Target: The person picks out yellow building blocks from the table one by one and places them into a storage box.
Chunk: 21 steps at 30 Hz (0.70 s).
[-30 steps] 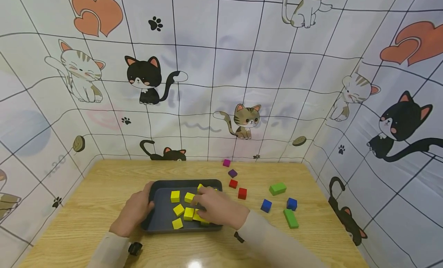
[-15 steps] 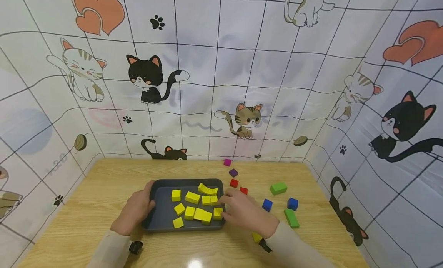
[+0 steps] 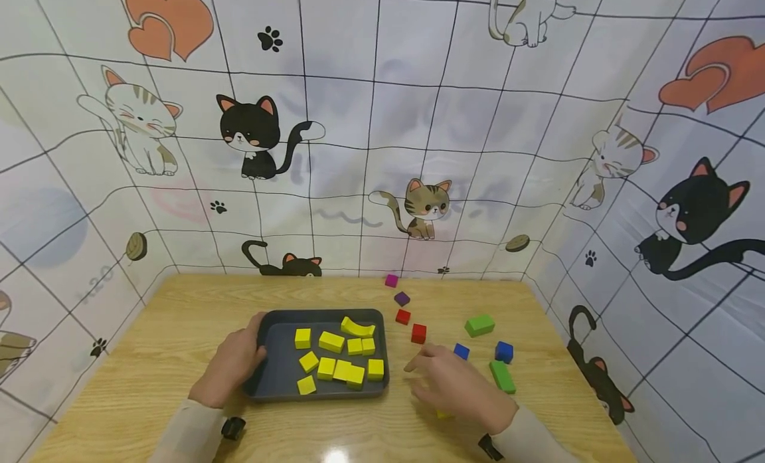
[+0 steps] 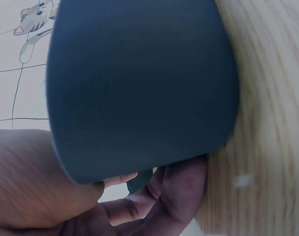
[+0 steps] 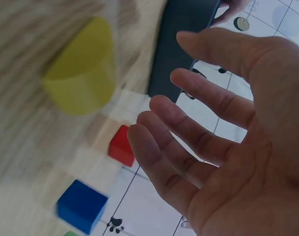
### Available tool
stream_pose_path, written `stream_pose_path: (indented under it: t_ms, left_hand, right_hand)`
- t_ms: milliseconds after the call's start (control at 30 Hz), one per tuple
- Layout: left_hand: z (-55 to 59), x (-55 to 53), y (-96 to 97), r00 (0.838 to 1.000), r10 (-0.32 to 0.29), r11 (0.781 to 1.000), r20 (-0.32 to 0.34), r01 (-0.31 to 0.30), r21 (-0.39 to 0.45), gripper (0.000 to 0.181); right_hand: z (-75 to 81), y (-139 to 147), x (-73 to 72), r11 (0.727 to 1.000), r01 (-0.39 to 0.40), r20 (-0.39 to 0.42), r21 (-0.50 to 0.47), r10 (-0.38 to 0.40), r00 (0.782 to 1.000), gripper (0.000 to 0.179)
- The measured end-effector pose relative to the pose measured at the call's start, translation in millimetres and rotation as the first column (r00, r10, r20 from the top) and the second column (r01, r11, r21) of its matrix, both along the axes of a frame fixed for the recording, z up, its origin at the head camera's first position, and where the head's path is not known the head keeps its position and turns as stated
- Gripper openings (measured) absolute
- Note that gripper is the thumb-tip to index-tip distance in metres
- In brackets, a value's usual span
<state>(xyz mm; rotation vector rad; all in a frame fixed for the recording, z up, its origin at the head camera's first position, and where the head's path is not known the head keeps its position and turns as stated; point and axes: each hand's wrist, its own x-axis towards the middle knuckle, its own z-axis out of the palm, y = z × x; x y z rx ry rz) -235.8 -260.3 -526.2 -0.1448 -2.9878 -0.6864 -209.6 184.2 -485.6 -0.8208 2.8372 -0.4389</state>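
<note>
My left hand holds the left end of a dark grey tray, thumb at the rim. In the left wrist view the tray's outer wall fills the middle, with fingers curled at its edge. Several yellow blocks lie in the tray, including a curved one at the back right. My right hand hovers right of the tray with loosely bent fingers and nothing in them. Close by it on the table is a rounded yellow block, mostly hidden under the hand in the head view.
Two red blocks, a purple block and a magenta one line up behind the right hand. To its right lie blue blocks and green blocks. A cat-patterned curtain encloses the wooden table.
My right hand has moved from over the tray's yellow blocks out past its right rim, toward the rounded yellow block on the table. The left hand and tray stay put.
</note>
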Motion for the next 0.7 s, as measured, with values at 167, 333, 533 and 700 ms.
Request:
stream_pose_path:
  t_ms: [167, 333, 533, 700]
  left_hand:
    - [-0.7, -0.5, 0.2, 1.000, 0.002, 1.000, 0.003, -0.002, 0.002, 0.075]
    - [-0.5, -1.6, -0.4, 1.000, 0.000, 1.000, 0.009, 0.000, -0.002, 0.075]
    - [0.0, -1.1, -0.4, 1.000, 0.007, 1.000, 0.017, -0.007, -0.002, 0.076]
    - [-0.2, 0.4, -0.9, 1.000, 0.009, 1.000, 0.024, -0.010, 0.009, 0.075]
  right_hand:
    - [-5.6, 16.3, 5.7, 0.999, 0.032, 0.080, 0.039, -0.035, 0.996, 0.036]
    - [-8.0, 31.0, 12.8, 0.998, 0.039, 0.135, 0.050, -0.045, 0.990, 0.040]
    - [-7.6, 40.5, 15.8, 1.000, 0.018, 0.184, 0.009, -0.019, 0.983, 0.041]
    - [-9.0, 45.0, 16.4, 0.999, 0.002, 0.229, -0.036, 0.007, 0.973, 0.034]
